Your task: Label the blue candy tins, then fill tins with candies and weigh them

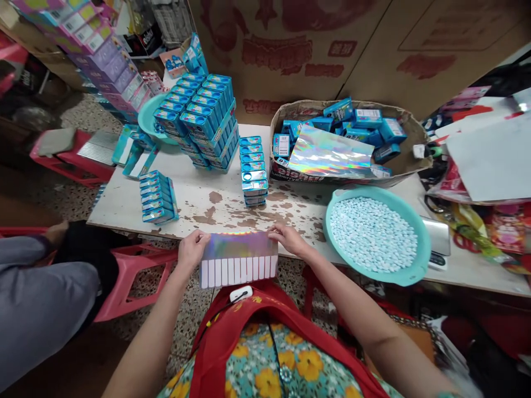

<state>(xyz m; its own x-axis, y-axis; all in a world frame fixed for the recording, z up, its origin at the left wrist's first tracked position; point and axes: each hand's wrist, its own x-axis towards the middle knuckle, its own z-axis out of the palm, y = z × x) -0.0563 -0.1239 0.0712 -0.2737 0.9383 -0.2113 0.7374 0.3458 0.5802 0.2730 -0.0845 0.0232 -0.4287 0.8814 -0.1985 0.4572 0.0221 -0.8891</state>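
Note:
Stretched between my two hands is a shiny holographic sticker sheet (pixel 239 246), with a row of several white strips along its lower part. My left hand (pixel 192 249) pinches its left edge. At its upper right corner, my right hand (pixel 286 237) grips it between thumb and fingers. The sheet is held just in front of the table's near edge, over my lap. Beyond it stands a column of small blue boxes (pixel 253 166). A shorter row of blue boxes (pixel 156 196) lies on the table to the left.
A tall block of blue boxes (pixel 207 119) stands at the back left. A cut-down carton (pixel 410 160) holds loose blue boxes and another holographic sheet (pixel 332 155). Right of my hands, a turquoise basin (pixel 423 243) is full of pale candies. A seated person (pixel 41 298) is at left beside a pink stool (pixel 128 282).

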